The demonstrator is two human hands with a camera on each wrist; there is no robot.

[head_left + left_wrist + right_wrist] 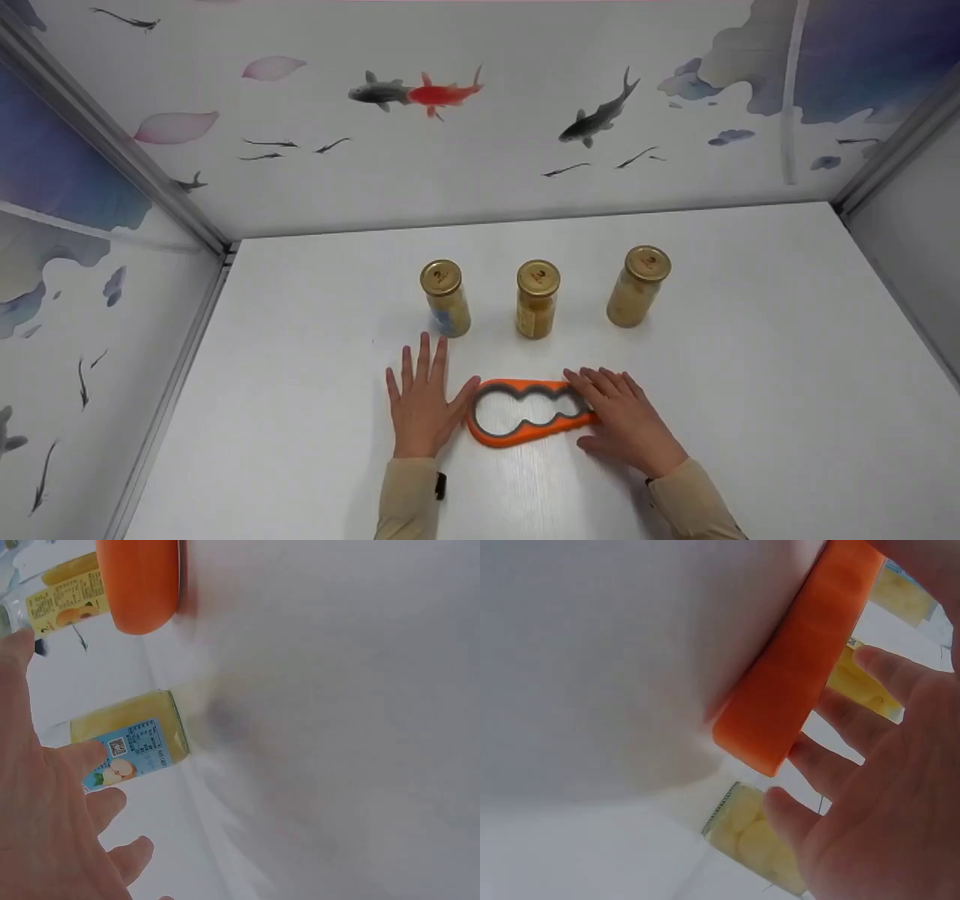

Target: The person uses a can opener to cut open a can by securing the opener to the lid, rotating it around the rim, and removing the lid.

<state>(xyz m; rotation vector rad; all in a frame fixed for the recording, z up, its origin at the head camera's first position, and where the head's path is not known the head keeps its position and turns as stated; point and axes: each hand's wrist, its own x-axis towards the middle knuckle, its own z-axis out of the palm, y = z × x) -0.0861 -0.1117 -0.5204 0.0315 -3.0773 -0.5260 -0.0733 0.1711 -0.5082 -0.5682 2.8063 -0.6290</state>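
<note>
An orange jar opener with a grey scalloped inner edge lies flat on the white table. Beside its rounded left end, my left hand is spread with straight fingers, thumb at the rim; whether it touches is unclear. My right hand rests over the opener's narrower right end, fingers extended on the far side and thumb on the near side. Beyond the hands stand three gold-lidded glass jars: a blue-labelled jar nearest my left fingertips, a yellow-labelled jar in the middle, and a jar of pale chunks at the right.
The white table ends at a back wall painted with fish and petals. A left side panel and a right side panel border it. Beige sleeves cover both forearms.
</note>
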